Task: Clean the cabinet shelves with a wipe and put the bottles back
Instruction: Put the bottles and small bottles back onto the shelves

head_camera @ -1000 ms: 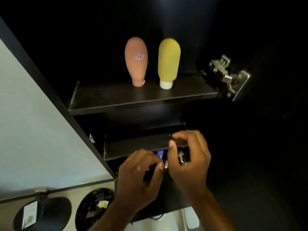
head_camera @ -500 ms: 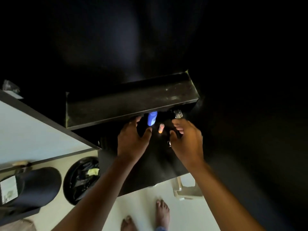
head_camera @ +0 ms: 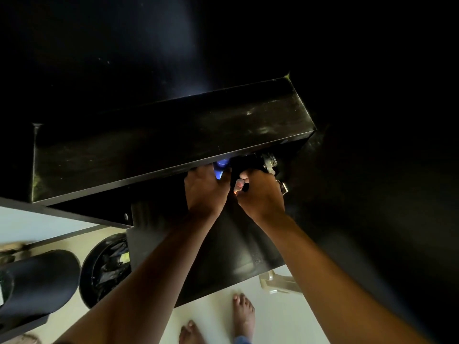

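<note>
A dark, empty cabinet shelf (head_camera: 173,135) crosses the middle of the view. Just under its front edge, my left hand (head_camera: 206,192) is closed around a blue bottle (head_camera: 220,170), whose top is hidden beneath the shelf. Close beside it on the right, my right hand (head_camera: 262,194) curls its fingers and thumb around a black object (head_camera: 244,162) that is hard to make out in the dark. Both hands are above the lower cabinet board (head_camera: 223,247). No wipe is visible.
A metal door hinge (head_camera: 270,161) sits just right of my right hand. On the pale floor below are a black bin with a bag (head_camera: 106,261), a black rounded lid (head_camera: 37,279), a white plastic stand (head_camera: 278,283) and my bare feet (head_camera: 243,316).
The view has tilted down, so the upper shelf with the pink and yellow bottles is out of sight. Both hands reached in under the shelf and closed, the left on the blue bottle.
</note>
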`<action>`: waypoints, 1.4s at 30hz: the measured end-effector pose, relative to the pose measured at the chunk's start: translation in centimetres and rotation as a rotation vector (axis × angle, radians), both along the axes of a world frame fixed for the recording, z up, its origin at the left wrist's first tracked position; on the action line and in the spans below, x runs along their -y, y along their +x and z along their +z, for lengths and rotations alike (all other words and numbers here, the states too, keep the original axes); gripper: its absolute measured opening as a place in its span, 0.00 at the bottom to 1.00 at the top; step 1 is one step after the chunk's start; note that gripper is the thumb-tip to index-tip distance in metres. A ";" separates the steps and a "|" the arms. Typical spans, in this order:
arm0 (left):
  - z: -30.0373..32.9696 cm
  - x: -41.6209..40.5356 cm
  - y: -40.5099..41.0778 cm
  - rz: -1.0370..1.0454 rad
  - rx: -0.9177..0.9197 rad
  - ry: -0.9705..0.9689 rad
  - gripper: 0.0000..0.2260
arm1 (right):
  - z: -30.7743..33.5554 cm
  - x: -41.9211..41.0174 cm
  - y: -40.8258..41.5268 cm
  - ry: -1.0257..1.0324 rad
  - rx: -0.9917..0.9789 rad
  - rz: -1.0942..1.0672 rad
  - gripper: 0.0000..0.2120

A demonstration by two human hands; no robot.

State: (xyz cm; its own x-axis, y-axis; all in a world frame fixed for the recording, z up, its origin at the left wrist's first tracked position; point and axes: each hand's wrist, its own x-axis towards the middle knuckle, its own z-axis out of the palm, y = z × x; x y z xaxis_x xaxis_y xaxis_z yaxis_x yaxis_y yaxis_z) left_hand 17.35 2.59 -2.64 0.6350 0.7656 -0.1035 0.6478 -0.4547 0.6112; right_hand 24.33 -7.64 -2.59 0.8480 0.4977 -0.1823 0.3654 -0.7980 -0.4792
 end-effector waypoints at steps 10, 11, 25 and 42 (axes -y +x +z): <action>0.5 -0.8 -3.9 0.038 0.144 -0.019 0.16 | -1.5 -1.4 -0.5 0.122 -0.010 0.007 0.06; 0.5 -0.9 -4.9 0.048 0.151 -0.023 0.17 | -1.3 -1.9 -0.6 0.127 -0.006 0.037 0.06; 0.4 -2.1 -13.0 0.064 0.383 -0.136 0.13 | -1.8 -6.9 -1.2 0.067 0.042 0.353 0.08; 13.5 2.0 -16.8 -0.195 0.380 -0.156 0.17 | 12.5 3.8 -10.2 0.372 -0.289 0.372 0.13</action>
State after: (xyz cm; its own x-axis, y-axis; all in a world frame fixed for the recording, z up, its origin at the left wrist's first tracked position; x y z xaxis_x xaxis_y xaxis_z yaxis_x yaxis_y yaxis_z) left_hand 0.60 0.55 10.91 0.7812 0.6214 0.0601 0.2755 -0.4295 0.8600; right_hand 14.10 -11.41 9.88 0.5470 0.8260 -0.1361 0.4013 -0.4015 -0.8233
